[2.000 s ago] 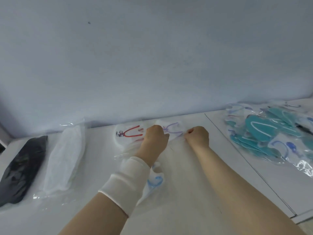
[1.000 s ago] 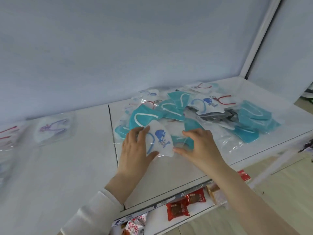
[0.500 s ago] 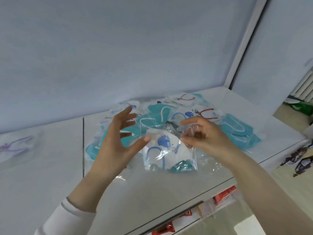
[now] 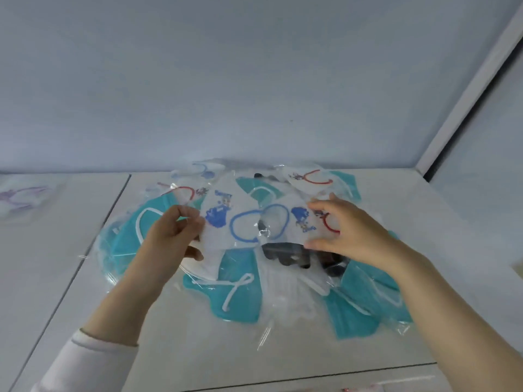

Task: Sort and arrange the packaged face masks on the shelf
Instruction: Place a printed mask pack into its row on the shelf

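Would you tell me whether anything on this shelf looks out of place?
Yes: the mask packets lie in a jumbled heap, teal, white and dark ones overlapping at odd angles; one purple-strapped packet sits alone far left.

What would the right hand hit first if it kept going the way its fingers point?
The white mask with the blue loop; fingertips of the right hand seem right at its edge, though depth is unclear.

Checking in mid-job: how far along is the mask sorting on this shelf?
Done: one purple-loop mask pack lies apart on the left panel of the shelf. In hand: the left hand pinches a blue-loop mask pack and the right hand grips a second blue-loop mask pack beside it. Left: teal mask packs, a red-loop mask pack and a black mask pack lie mixed in one pile.
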The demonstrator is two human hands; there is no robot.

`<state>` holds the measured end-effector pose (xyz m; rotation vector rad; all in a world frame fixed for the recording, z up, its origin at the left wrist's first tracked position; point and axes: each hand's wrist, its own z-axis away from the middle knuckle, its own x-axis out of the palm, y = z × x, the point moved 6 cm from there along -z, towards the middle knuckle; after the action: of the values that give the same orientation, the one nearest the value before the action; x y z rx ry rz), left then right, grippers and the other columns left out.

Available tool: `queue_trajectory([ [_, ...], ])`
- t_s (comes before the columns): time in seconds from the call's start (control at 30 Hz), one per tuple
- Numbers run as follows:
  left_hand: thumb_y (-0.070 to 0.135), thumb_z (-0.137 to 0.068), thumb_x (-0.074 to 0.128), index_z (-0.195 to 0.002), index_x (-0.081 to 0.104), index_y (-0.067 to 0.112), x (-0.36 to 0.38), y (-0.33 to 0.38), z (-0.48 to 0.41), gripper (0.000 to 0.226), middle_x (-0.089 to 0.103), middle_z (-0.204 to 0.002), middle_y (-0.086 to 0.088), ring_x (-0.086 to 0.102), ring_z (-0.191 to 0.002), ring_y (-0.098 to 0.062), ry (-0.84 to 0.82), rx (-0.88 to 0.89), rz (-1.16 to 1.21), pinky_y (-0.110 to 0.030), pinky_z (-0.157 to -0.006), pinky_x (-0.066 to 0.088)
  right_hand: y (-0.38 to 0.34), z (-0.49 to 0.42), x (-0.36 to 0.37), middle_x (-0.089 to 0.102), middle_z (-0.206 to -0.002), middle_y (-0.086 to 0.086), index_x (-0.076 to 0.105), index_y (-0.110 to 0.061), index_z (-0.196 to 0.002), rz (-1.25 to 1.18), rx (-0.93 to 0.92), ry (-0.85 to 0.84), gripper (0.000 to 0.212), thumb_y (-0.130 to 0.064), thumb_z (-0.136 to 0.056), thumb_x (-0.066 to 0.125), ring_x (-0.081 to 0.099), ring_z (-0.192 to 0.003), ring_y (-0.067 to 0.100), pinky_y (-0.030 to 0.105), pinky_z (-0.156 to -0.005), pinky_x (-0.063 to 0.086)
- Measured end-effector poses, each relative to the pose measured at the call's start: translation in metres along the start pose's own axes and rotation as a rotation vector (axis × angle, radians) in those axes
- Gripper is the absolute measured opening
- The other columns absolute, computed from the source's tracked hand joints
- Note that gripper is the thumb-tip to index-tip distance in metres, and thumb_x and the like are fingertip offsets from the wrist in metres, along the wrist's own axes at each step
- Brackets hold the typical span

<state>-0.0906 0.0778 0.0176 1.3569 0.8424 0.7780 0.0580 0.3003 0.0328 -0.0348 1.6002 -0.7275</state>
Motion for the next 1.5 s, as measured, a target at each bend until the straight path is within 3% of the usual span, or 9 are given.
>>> queue_trajectory([
  [0.07, 0.001, -0.093, 0.049, -0.079, 0.052, 0.013, 0.001, -0.006, 0.008, 0.019, 0.061, -0.06, 0.005, 0.052, -0.049, -0.006, 0.085, -0.029, 0.045, -0.017, -0.043, 0.046, -0.001, -0.005, 0.015, 0.029, -0.15, -0.008, 0.037, -0.033, -0.139, 0.051, -0.059, -0.097, 0.081, -0.048, -0.069, 0.075, 0.013, -0.144, 0.011, 0.033, -0.114, 0.021],
  [0.23, 0.001, -0.094, 0.047, -0.083, 0.053, 0.015, -0.008, -0.007, 0.022, 0.019, 0.061, -0.076, -0.003, 0.056, -0.056, -0.006, 0.247, -0.021, 0.085, -0.017, -0.047, 0.051, 0.0, -0.008, 0.01, 0.048, -0.139, -0.006, 0.049, -0.029, -0.131, 0.074, -0.161, 0.079, 0.059, -0.044, -0.078, 0.07, 0.032, -0.136, 0.012, 0.025, -0.105, 0.026],
  [0.43, 0.001, -0.095, 0.043, -0.086, 0.054, 0.019, -0.024, 0.002, 0.029, 0.023, 0.063, -0.086, -0.004, 0.059, -0.076, -0.019, 0.343, 0.005, 0.141, -0.016, -0.048, 0.052, -0.008, -0.006, 0.018, 0.042, -0.131, -0.004, 0.046, -0.019, -0.132, 0.355, -0.075, 0.078, 0.082, -0.069, -0.069, 0.06, 0.024, -0.127, 0.02, 0.026, -0.101, 0.023],
  [0.57, 0.003, -0.096, 0.042, -0.088, 0.054, 0.019, -0.027, 0.0, 0.03, 0.021, 0.063, -0.09, -0.004, 0.061, -0.079, -0.02, 0.331, 0.003, 0.147, -0.017, -0.049, 0.053, -0.011, -0.004, 0.022, 0.047, -0.124, -0.001, 0.045, -0.018, -0.127, 0.219, -0.008, 0.139, 0.069, -0.057, -0.074, 0.065, 0.031, -0.114, 0.018, 0.025, -0.094, 0.025],
  [0.73, 0.002, -0.096, 0.044, -0.087, 0.055, 0.017, -0.029, -0.005, 0.03, 0.02, 0.064, -0.09, -0.004, 0.061, -0.078, -0.019, 0.328, 0.017, 0.142, -0.019, -0.046, 0.053, -0.015, -0.004, 0.033, 0.044, -0.126, 0.002, 0.033, -0.016, -0.135, 0.23, 0.014, 0.16, 0.094, -0.067, -0.064, 0.066, 0.032, -0.114, 0.021, 0.027, -0.093, 0.026],
  [0.9, 0.0, -0.095, 0.043, -0.087, 0.056, 0.017, -0.038, -0.015, 0.035, 0.023, 0.065, -0.082, -0.003, 0.064, -0.059, -0.005, 0.315, -0.01, 0.113, -0.023, -0.047, 0.055, -0.018, -0.009, 0.033, 0.053, -0.117, 0.002, 0.039, -0.018, -0.131, -0.069, 0.05, 0.203, 0.072, -0.034, -0.073, 0.077, 0.044, -0.111, 0.021, 0.026, -0.086, 0.036],
  [1.07, 0.0, -0.095, 0.042, -0.088, 0.054, 0.02, -0.05, -0.009, 0.033, 0.025, 0.064, -0.082, -0.002, 0.061, -0.071, -0.019, 0.345, 0.037, 0.086, -0.022, -0.045, 0.054, -0.016, -0.008, -0.014, 0.066, -0.089, -0.002, 0.057, -0.02, -0.105, -0.582, 0.005, 0.262, 0.038, -0.007, -0.074, 0.076, 0.061, -0.069, 0.013, 0.018, -0.057, 0.049],
  [1.3, 0.005, -0.098, 0.042, -0.095, 0.056, 0.024, -0.001, 0.022, 0.034, 0.024, 0.067, -0.066, 0.014, 0.062, -0.058, -0.004, 0.007, 0.179, -0.097, -0.023, -0.051, 0.055, -0.112, -0.01, -0.045, 0.066, -0.076, -0.018, 0.067, -0.04, -0.081, -0.213, -0.461, -0.076, 0.027, -0.021, -0.069, 0.08, 0.056, -0.068, 0.001, 0.011, -0.065, 0.043],
  [1.5, 0.034, -0.083, 0.045, -0.105, 0.056, 0.016, 0.024, 0.03, 0.052, 0.031, 0.067, -0.078, 0.01, 0.065, -0.067, -0.007, -0.233, 0.211, 0.028, -0.019, -0.055, 0.054, -0.152, -0.007, -0.031, 0.052, -0.086, -0.017, 0.058, -0.026, -0.105, 0.181, -0.698, 0.031, 0.041, -0.031, -0.07, 0.079, 0.053, -0.072, 0.009, 0.022, -0.067, 0.042],
])
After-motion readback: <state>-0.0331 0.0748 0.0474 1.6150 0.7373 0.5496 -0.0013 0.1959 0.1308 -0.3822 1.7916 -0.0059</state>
